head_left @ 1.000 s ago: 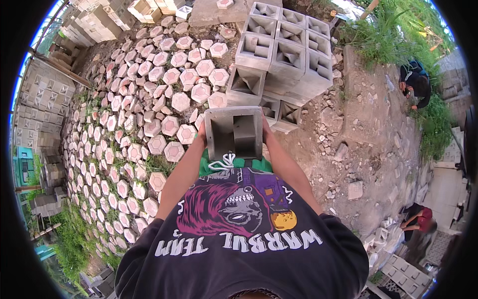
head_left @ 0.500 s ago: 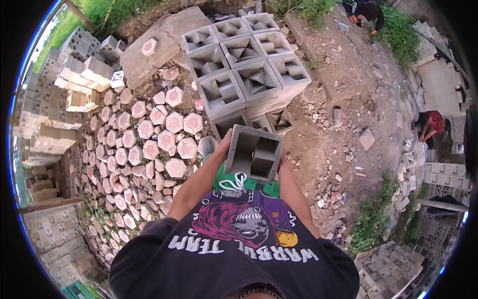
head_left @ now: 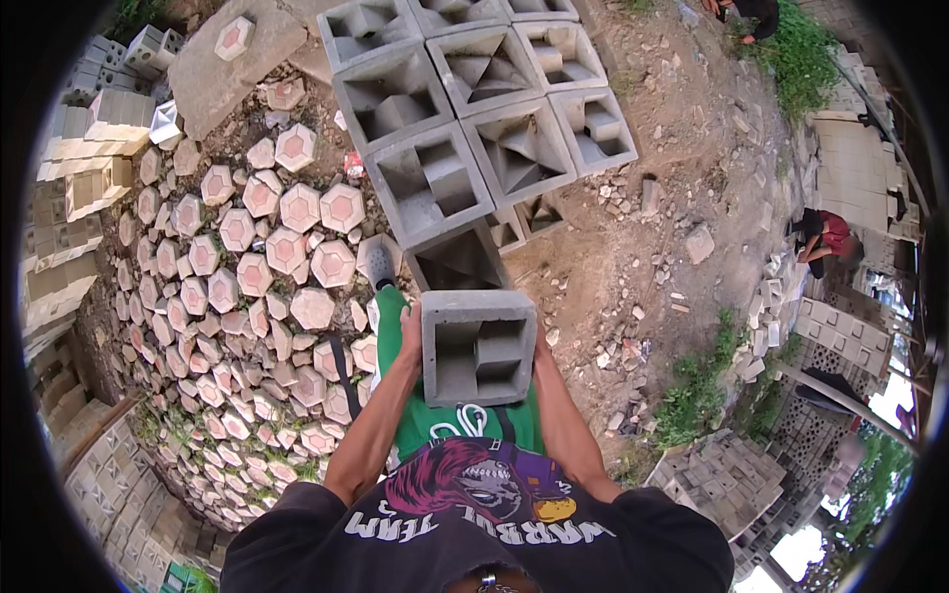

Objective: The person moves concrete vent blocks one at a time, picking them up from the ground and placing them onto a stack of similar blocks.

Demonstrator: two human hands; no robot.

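A square grey concrete vent block is held in front of my waist, its hollow face turned up. My left hand grips its left side; my right hand grips the right side, with most of the fingers hidden behind the block. Just beyond it stands a stack of similar grey blocks, laid in rows with their patterned hollows facing up. A lower block shows between the stack and the one I hold.
Hexagonal pavers and rubble cover the ground on the left. A concrete slab lies at the far left. Bare dirt with stones stretches to the right, where a person in red bends over. More block stacks stand around the edges.
The held block has come down and closer to my body, and it now sits straighter. My view has shifted, so the stack appears larger and a green trouser leg shows.
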